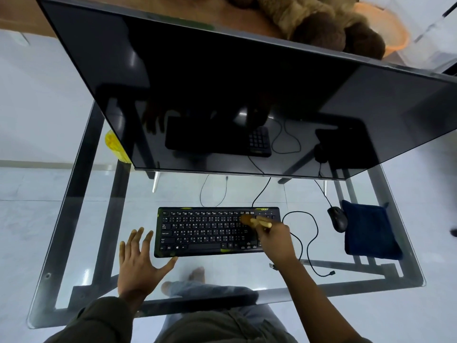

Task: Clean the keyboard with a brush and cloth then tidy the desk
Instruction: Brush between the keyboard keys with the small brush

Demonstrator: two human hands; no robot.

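My left hand (141, 258) lies flat on the clear glass desk with a grey metal frame (74, 243), fingers straight and spread, holding nothing; its thumb touches the front left corner of the black wired keyboard (210, 231). My right hand (274, 240) reaches over the keyboard's right end, fingers curled round the pale wooden handle of a small brush with brown bristles (254, 221). The bristles sit on the keys near the top right of the main block, and my hand hides most of the number pad.

The keyboard lies in the middle of the desk, just in front of a big dark monitor (222, 95) that leans over it and mirrors it. A loose black cable (309, 243) loops on the glass just right of my wrist. Further right lies a black mouse (337, 219), touching the edge of a folded dark blue cloth (368, 229). A yellow object (115, 144) peeks out behind the monitor's left edge.

A small green logo (264, 209) marks the keyboard's top right edge; I cannot read it for certain. The white key legends are too small.
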